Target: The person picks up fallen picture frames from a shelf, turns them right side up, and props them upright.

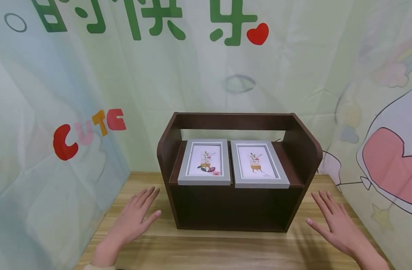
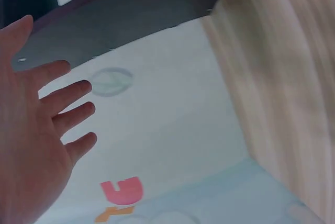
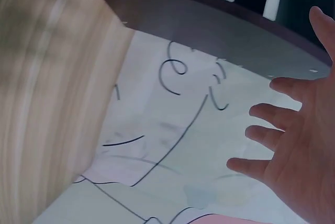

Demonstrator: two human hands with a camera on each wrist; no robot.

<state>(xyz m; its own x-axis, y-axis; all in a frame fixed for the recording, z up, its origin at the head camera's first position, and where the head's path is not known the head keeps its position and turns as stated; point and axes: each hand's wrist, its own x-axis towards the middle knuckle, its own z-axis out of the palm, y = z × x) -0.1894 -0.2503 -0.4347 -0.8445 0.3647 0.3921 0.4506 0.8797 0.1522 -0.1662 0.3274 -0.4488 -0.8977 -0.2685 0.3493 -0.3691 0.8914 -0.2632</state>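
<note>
A dark brown wooden desktop shelf point(image 1: 233, 122) stands on the table, its lower compartment open to the front. Two grey picture frames lie side by side on its upper board. The left frame point(image 1: 189, 165) shows a potted plant print with a dark red flower over it; the right frame point(image 1: 277, 165) has a similar plant print. My left hand point(image 1: 133, 217) is spread to the left of the shelf, apart from it, holding nothing. On the other side my right hand point(image 1: 339, 225) is likewise spread and holds nothing. Both wrist views show straight, separated fingers near the shelf's side panels.
Light wood-grain table point(image 1: 226, 249) runs under the shelf. A pale printed curtain point(image 1: 304, 75) hangs behind and along both sides, with green characters, a red heart point(image 1: 258, 34) and coloured letters. The shelf's side panel point(image 2: 141, 14) rises close to the left hand.
</note>
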